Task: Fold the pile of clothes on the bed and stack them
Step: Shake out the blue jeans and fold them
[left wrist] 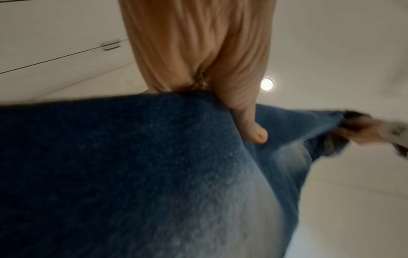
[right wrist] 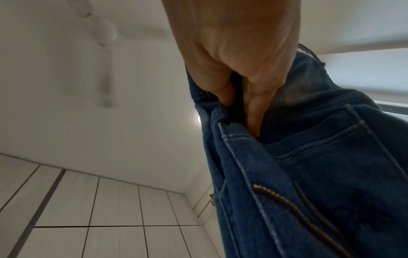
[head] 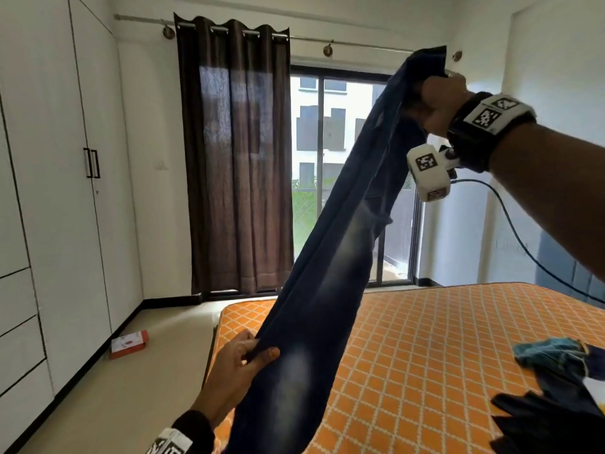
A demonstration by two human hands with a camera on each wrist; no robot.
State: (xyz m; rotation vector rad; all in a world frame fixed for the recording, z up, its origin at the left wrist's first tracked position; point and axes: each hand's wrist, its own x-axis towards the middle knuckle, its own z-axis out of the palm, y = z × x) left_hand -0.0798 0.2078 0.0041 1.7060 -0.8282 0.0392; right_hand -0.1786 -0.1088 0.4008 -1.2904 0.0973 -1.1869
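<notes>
Denim blue jeans (head: 330, 257) hang stretched in the air over the near edge of the orange bed (head: 425, 355): the left hand (head: 235, 368) pinches a leg low down between thumb and fingers, and the right hand (head: 438, 104) holds the top end high with its fingers curled tight. I think the folding has only begun, because a messy pile of clothes (head: 556, 381) waits on the bed and no neat stack shows. Only the right wrist view shows the back pocket (right wrist: 320, 139) by the fingers.
</notes>
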